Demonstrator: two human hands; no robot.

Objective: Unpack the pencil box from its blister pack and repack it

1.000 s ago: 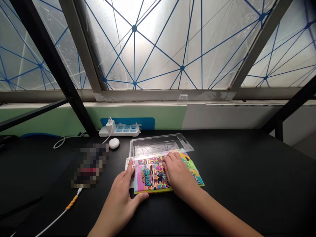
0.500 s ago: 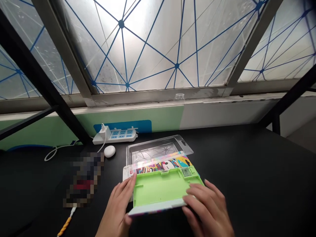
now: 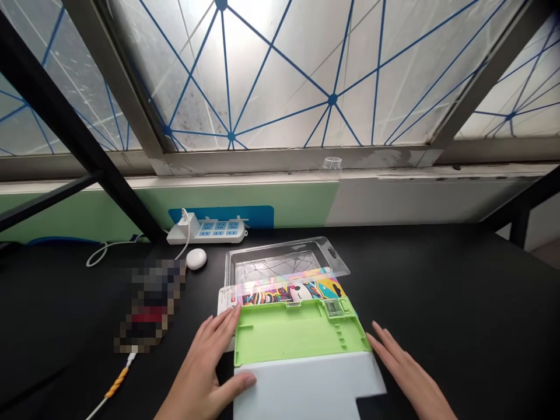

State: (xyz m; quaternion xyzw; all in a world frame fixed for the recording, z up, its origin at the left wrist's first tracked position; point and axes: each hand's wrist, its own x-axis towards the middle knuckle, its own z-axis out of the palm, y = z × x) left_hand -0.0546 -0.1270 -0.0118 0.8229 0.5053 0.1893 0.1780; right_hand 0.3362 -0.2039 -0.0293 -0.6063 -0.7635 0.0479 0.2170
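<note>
A bright green plastic case [image 3: 289,335], likely a pencil case, lies open with shallow ridges and a small clear-covered compartment [image 3: 333,308] at its upper right. Its white inner flap [image 3: 301,385] is folded down toward me, with a notch at the lower right corner. My left hand [image 3: 210,361] rests along the case's left edge, fingers stretched, thumb on the flap. Beside the right edge is my right hand [image 3: 406,370], fingers extended, their tips at or very near the case's corner. Under the case's far side lies a colourful printed card [image 3: 301,290].
A clear plastic blister shell [image 3: 280,262] lies behind the case on the black table [image 3: 437,280]. To the left are a round white object [image 3: 196,258], a power strip [image 3: 221,231], and a pixelated object [image 3: 151,309] with a cable [image 3: 117,385]. A clear cup [image 3: 332,163] stands on the sill.
The white flap has swung down toward me and now lies nearly flat. My right hand has moved off the flap to the right of the case. My left hand's thumb has come onto the flap.
</note>
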